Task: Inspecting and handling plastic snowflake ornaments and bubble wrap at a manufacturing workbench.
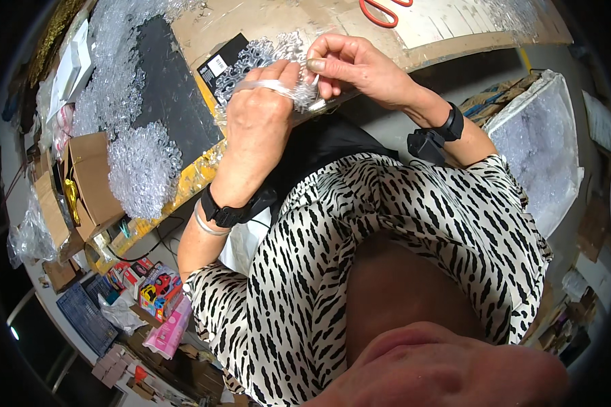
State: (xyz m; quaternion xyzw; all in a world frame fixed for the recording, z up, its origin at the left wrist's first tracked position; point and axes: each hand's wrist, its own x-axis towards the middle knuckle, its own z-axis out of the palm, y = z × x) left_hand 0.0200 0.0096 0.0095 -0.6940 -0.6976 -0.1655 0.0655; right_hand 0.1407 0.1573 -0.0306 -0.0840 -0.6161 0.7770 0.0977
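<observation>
My left hand (259,102) is closed on a bunch of clear, lacy plastic ornaments (250,57) at the table's near edge. A whitish translucent strip (265,85) runs across the backs of its fingers. Just right of the bunch, my right hand (349,66) has thumb and forefinger pinched together. A small white end shows below those fingertips, but I cannot tell whether it belongs to the strip. Under the ornaments, partly covered, lies a black card (232,53) with a white label.
Red-handled scissors (381,15) lie at the far side of the table. Heaps of clear plastic pieces (146,169) cover the left side, near an open cardboard box (91,180). A large bag of clear pieces (540,146) stands at the right. Colourful packages (157,288) are lower left.
</observation>
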